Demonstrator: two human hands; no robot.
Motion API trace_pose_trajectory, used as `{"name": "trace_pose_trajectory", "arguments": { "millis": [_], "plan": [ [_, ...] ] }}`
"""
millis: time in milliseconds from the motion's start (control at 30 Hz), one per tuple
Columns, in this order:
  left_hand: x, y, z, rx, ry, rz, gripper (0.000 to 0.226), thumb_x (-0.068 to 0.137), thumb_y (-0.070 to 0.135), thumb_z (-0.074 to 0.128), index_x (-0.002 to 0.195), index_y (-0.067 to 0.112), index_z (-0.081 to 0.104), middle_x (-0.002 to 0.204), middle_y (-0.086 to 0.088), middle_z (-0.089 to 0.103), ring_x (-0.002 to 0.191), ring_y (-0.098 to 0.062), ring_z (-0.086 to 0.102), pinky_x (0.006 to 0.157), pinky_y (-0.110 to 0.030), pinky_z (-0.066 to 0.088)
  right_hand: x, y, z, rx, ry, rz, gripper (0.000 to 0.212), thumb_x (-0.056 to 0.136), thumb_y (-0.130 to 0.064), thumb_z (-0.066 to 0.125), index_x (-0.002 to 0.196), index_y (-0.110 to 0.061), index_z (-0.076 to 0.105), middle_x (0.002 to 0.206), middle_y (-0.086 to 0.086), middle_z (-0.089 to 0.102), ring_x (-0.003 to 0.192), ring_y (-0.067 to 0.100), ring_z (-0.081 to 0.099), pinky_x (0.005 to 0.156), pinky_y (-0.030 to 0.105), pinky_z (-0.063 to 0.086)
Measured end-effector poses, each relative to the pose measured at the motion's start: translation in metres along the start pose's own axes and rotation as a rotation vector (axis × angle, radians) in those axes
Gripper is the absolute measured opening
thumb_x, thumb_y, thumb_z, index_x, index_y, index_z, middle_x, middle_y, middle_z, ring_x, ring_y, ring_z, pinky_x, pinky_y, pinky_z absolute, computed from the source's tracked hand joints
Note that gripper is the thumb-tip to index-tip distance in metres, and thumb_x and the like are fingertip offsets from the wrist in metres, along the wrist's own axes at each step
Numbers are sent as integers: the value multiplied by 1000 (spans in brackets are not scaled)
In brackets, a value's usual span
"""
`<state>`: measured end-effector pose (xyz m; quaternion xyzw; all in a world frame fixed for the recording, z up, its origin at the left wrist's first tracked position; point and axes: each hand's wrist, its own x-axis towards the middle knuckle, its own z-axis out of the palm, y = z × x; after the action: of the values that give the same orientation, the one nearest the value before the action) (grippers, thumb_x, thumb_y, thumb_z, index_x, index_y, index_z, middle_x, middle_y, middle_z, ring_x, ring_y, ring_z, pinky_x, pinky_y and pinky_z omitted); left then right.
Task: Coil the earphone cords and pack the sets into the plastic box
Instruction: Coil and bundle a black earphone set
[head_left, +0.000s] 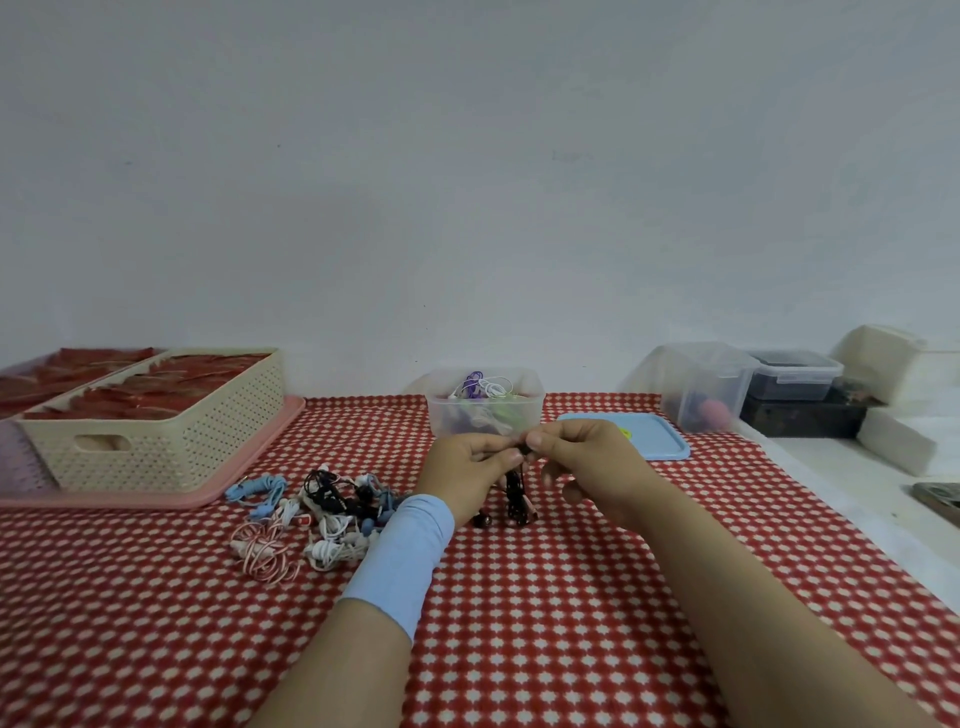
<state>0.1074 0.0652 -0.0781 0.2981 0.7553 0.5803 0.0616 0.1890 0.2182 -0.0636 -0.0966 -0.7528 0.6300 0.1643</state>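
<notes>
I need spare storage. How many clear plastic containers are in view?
3: the open box in the middle, a large tub at back right, and a small lidded tub just right of it. Others may be hidden.

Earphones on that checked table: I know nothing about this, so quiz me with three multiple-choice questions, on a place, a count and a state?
1. The plastic box is: A lidded; B open, holding earphones; C open, empty.
2. How many hands pinch the black cord? A the left hand only; B the right hand only; C both.
3. The loose earphone pile lies: A in the box; B on the cloth, left of both hands; C on the cloth, right of both hands.
Key: 1 B, cords show above its rim; 2 C, both thumbs meet on it; 3 B, it lies by the left wrist.
</notes>
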Motion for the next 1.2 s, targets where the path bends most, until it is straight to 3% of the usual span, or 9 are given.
{"name": "trace_pose_trajectory", "arguments": {
  "millis": [167,333,500,633,833,900,967,1200],
  "plan": [
    [-3,4,0,0,-2,-36,17,89,19,70,106,18,75,89,8,75,65,2,66,65,-6,48,-3,-2,0,17,-22,9,13,97,-16,65,104,-11,76,84,2,75,57,11,58,44,22,38],
    [-3,6,1,19,26,-93,11,86,26,70,95,25,77,81,13,73,76,-1,66,68,-14,47,-8,-7,2,-183,-17,-105,12,94,-17,69,93,-18,81,83,1,78,56,6,61,47,24,45],
    [-3,6,-2,0,27,-94,8,85,28,72,92,28,77,72,12,72,68,-1,62,68,-16,48,-10,-11,0,-178,-52,-123,12,89,-9,74,97,-13,82,82,5,78,55,11,62,47,25,50],
    [-3,4,-3,-43,-5,-70,15,89,25,70,102,22,77,80,5,75,63,-1,62,64,-13,49,-9,-9,-3,-3,-33,-41,9,87,-9,76,93,-11,81,88,11,78,59,17,62,46,26,47],
    [-3,2,-4,-54,-29,-10,16,90,27,69,102,22,77,71,6,74,62,1,63,70,-13,52,-11,-12,-6,185,-126,150,12,88,-14,73,96,-11,81,84,7,74,61,14,62,48,24,47],
    [-4,3,-4,-99,-48,3,18,90,22,70,106,21,76,82,0,76,65,0,63,75,-15,54,-11,-14,-8,225,-137,195,14,89,-14,71,100,-10,80,87,7,74,62,13,62,48,24,49],
    [-4,3,-3,-155,-76,10,20,89,16,70,108,20,76,93,-4,77,68,-3,64,81,-19,55,-11,-14,-8,255,-129,238,15,91,-13,70,102,-9,79,90,8,74,61,12,62,48,24,50],
    [-4,-1,-4,-233,-145,-25,24,91,11,67,114,12,73,101,-8,76,88,-25,67,89,-30,56,-10,-12,-9,255,-208,300,15,87,-17,71,99,-15,80,83,3,71,62,10,61,51,24,52]
  ]
}}
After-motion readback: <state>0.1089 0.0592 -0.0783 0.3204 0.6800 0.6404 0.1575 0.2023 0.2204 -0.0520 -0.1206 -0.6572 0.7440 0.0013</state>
